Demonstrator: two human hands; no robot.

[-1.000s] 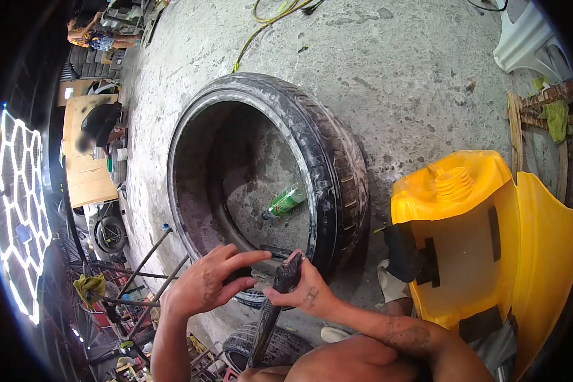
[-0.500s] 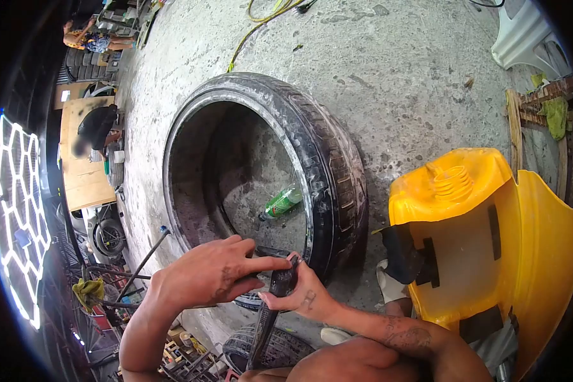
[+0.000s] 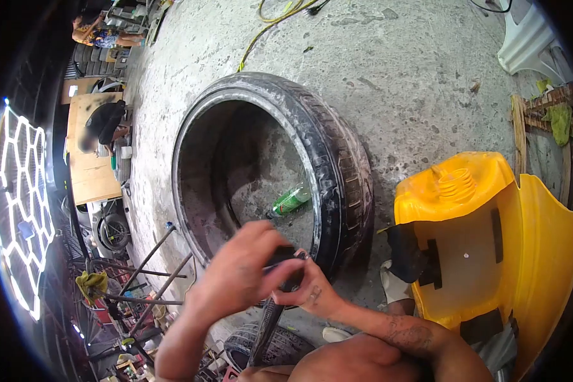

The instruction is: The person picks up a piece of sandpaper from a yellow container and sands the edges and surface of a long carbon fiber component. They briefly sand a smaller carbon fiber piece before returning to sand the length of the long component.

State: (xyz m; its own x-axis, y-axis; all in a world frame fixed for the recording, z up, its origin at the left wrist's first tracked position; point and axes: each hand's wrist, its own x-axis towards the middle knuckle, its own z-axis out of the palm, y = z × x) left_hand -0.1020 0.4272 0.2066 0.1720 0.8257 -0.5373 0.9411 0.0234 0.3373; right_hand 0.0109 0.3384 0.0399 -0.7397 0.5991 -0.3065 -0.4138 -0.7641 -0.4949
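Observation:
A long black object (image 3: 265, 334) rises from the lower middle, its upper end between my hands. My right hand (image 3: 309, 288) is wrapped round that end, thumb and fingertips closed on it. From the lower left my left hand (image 3: 245, 270) reaches over, its curled fingers and thumb at the same dark end; motion blurs them. Just beyond stands a large worn tire (image 3: 331, 165), its hollow facing the left. A green bottle (image 3: 291, 200) shows within the tire's opening.
A yellow plastic container (image 3: 471, 172) with dark patches is at the right, near a white chair (image 3: 522, 44). Another tire (image 3: 296, 347) lies below my hands. Metal rods (image 3: 153, 254) stand at the lower left. Two people (image 3: 105, 121) (image 3: 95, 35) are far left. A yellow cable (image 3: 261, 28) crosses the floor.
My left hand has moved right and its fingers have curled in round the dark end, where a finger was extended before. The whole view has shifted slightly, while my right hand keeps its hold.

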